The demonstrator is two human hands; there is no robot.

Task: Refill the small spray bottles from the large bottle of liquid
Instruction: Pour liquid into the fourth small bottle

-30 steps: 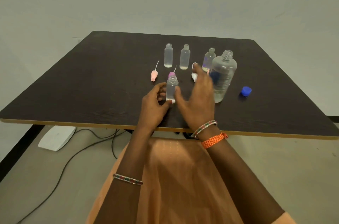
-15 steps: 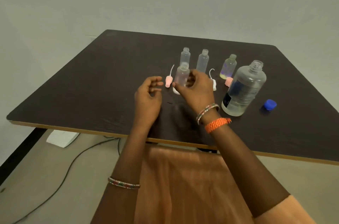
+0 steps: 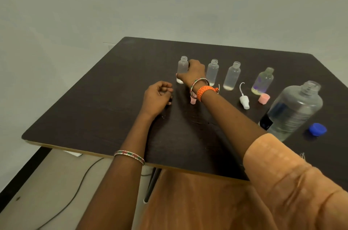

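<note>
bottle upright, uncapped, far-left end of the row on my table, nearly empty | my right hand wraps its right side | left hand loosely curled, holding nothing I can see, near | big bottle open, far right, right hand's reach

A dark table with a pale edge filled the middle of the frame. Behind it, a plain grey wall took the upper half. At lower left, a black cable ran across the light floor, beside a dark skirting strip.
</note>
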